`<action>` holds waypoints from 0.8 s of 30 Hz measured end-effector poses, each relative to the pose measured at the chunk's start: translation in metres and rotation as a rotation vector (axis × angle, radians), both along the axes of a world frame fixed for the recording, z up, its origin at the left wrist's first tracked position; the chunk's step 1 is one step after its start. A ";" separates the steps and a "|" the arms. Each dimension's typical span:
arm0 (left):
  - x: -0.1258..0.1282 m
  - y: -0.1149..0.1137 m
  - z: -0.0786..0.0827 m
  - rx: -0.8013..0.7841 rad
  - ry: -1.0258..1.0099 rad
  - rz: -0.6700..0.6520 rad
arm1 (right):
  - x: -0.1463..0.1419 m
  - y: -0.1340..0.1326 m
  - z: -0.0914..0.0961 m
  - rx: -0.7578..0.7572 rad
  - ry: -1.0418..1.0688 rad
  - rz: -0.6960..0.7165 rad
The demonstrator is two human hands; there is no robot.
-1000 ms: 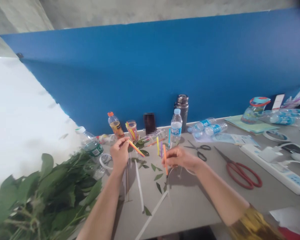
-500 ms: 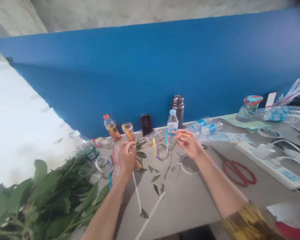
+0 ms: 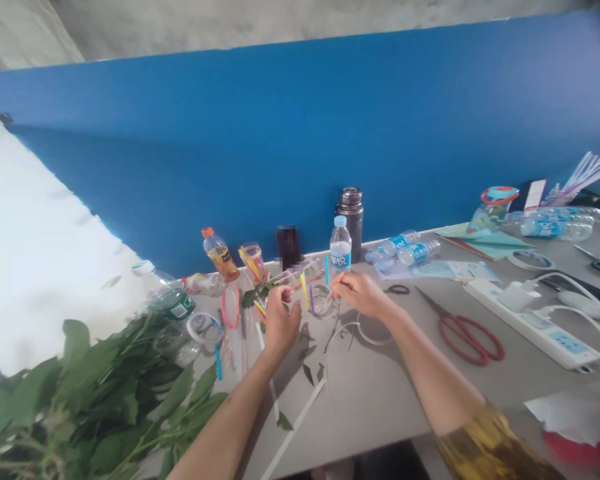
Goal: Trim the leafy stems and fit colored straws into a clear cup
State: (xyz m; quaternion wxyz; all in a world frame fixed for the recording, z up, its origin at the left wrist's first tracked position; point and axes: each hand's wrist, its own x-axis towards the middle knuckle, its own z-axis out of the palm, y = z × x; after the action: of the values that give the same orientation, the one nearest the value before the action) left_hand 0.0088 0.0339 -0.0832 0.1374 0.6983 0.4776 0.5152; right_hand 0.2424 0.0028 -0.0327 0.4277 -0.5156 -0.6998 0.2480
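My right hand [image 3: 359,293] pinches a short orange strip [image 3: 338,283], like a piece of drinking straw, at the right side of a small clear plastic cup [image 3: 323,307]. Around that cup stand a yellow strip [image 3: 304,291], a purple strip [image 3: 311,298] and a blue strip [image 3: 327,271]. My left hand [image 3: 283,323] is at the cup's left, fingers bent beside a reddish strip; what they grip is hidden. Behind the cup stands a water bottle [image 3: 341,248] with a blue cap. Loose leaves [image 3: 308,374] lie below on the table.
Leafy branches [image 3: 80,393] cover the left side. A juice bottle [image 3: 221,256] and a cup of coloured strips [image 3: 253,261] stand behind. Red-handled scissors [image 3: 467,337], a power strip [image 3: 540,327] and lying bottles [image 3: 419,253] are at right. A dark flask [image 3: 351,213] stands by the blue partition.
My left hand has moved right, from beside the cup of strips to the small clear cup. My right hand has come lower and left, bringing the orange strip to the cup's side.
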 end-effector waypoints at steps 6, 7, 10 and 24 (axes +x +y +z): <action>0.000 0.003 -0.013 -0.095 -0.050 -0.084 | -0.013 -0.006 0.003 0.019 -0.144 0.003; 0.000 0.005 -0.015 -0.114 -0.065 -0.116 | -0.014 -0.005 0.002 0.013 -0.121 -0.011; 0.002 0.010 -0.019 -0.200 -0.093 -0.221 | -0.017 -0.004 -0.001 0.015 -0.060 -0.026; -0.001 0.022 -0.013 -0.507 -0.076 -0.486 | -0.025 -0.001 -0.010 0.114 -0.223 -0.104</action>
State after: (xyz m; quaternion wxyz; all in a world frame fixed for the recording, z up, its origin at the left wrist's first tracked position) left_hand 0.0082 0.0561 -0.0962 0.4425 0.7157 0.4047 0.3580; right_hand 0.2175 0.0017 -0.0423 0.3882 -0.5503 -0.7283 0.1268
